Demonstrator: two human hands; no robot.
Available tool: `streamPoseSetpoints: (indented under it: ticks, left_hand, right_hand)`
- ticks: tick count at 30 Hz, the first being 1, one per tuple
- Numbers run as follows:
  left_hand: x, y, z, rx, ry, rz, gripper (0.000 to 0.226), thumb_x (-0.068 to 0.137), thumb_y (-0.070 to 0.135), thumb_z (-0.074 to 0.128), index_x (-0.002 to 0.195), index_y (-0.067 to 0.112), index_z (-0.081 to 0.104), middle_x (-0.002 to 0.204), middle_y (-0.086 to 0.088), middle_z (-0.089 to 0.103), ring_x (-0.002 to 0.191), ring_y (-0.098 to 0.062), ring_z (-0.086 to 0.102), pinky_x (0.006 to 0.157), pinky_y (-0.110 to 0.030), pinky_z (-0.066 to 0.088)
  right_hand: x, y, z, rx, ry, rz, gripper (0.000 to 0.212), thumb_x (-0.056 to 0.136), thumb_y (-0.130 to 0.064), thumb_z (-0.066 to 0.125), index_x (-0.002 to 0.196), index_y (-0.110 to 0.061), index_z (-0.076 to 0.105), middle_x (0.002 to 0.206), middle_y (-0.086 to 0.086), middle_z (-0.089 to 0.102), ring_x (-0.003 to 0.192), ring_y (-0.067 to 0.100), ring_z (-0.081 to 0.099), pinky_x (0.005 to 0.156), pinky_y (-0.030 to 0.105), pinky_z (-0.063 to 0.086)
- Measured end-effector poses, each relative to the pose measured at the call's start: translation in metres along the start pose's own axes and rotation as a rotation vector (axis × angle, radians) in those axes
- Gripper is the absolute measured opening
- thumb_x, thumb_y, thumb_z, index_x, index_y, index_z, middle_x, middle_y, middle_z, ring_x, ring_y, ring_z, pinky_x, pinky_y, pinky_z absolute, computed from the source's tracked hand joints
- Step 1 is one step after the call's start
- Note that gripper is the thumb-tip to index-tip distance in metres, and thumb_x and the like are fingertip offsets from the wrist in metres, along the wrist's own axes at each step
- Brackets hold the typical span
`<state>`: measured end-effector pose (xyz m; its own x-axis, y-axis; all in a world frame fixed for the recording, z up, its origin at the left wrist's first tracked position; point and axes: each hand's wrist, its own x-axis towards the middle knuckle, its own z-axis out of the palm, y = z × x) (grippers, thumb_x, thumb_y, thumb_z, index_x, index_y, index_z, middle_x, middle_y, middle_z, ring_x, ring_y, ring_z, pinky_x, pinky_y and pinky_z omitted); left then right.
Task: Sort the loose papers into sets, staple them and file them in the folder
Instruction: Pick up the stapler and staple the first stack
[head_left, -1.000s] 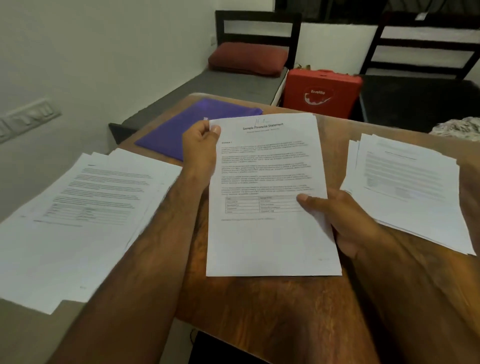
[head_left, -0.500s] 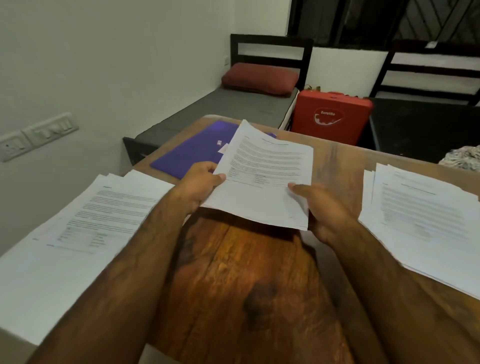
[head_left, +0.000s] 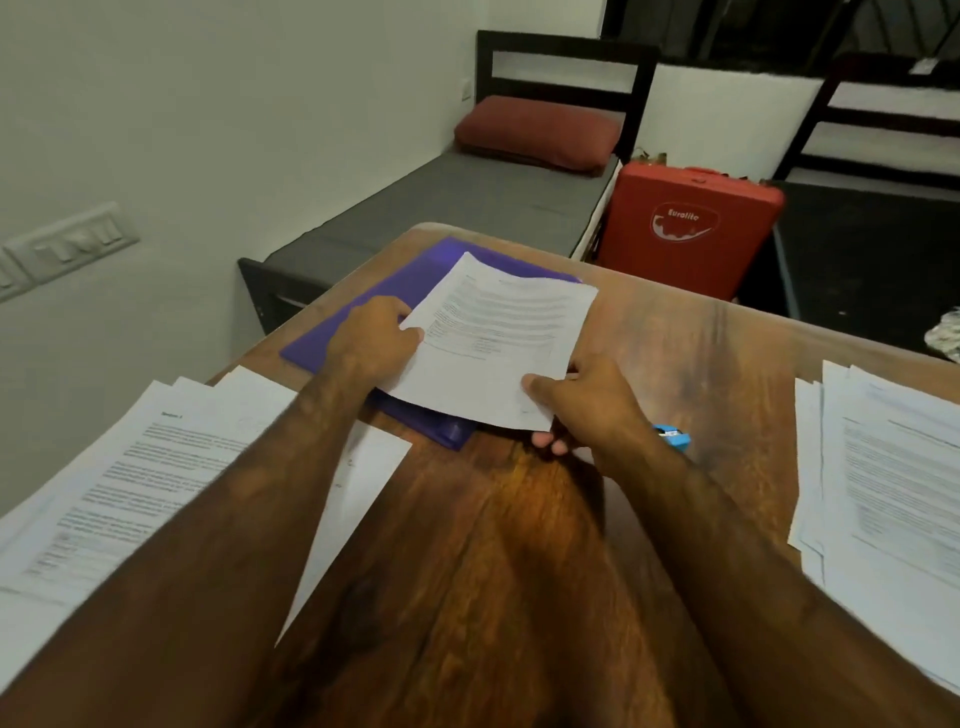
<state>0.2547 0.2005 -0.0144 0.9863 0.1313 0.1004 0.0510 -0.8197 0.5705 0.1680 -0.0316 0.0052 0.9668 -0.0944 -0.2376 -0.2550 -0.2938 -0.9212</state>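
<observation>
White with grey lines of print on the held sheets (head_left: 498, 343); same white and grey print on the left pile (head_left: 156, 467) and the right pile (head_left: 893, 493). Plain deep purple on the folder (head_left: 410, 275). Warm reddish-brown with dark streaked grain on the table (head_left: 493, 571). Bright blue on a small item (head_left: 672, 437). Red with a white oval logo on the case (head_left: 685, 228); dull red on the pillow (head_left: 535, 132); grey on the mattress (head_left: 457, 202); black on the bed frame (head_left: 566, 49).

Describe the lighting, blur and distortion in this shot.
Head view: dim warm light, a sheen on the table; left pile and right pile smear and stretch toward the frame edges; text on the held sheets is too soft to read.
</observation>
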Motion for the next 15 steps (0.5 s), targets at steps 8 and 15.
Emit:
streamPoseSetpoints:
  ticks: [8,15]
  left_hand:
    - [-0.028,0.024,-0.001,0.366,0.129,0.12,0.035,0.1,0.038,0.06,0.125,0.014,0.062,0.133,-0.013,0.056,0.123,-0.032,0.052,0.102,-0.048,0.049]
    - [-0.092,0.076,0.033,0.382,-0.182,0.454,0.052,0.098,0.061,0.051,0.14,0.03,0.051,0.146,-0.001,0.046,0.132,-0.022,0.043,0.111,-0.044,0.036]
  right_hand:
    - [-0.025,0.017,-0.023,-0.663,0.42,-0.145,0.021,0.102,-0.052,0.055,0.105,-0.033,0.062,0.106,-0.008,0.07,0.078,0.01,0.061,0.08,0.029,0.054]
    - [-0.049,0.054,-0.058,-0.809,0.14,-0.191,0.05,0.099,-0.048,0.052,0.146,-0.031,0.05,0.159,-0.002,0.043,0.143,0.025,0.04,0.121,0.055,0.034]
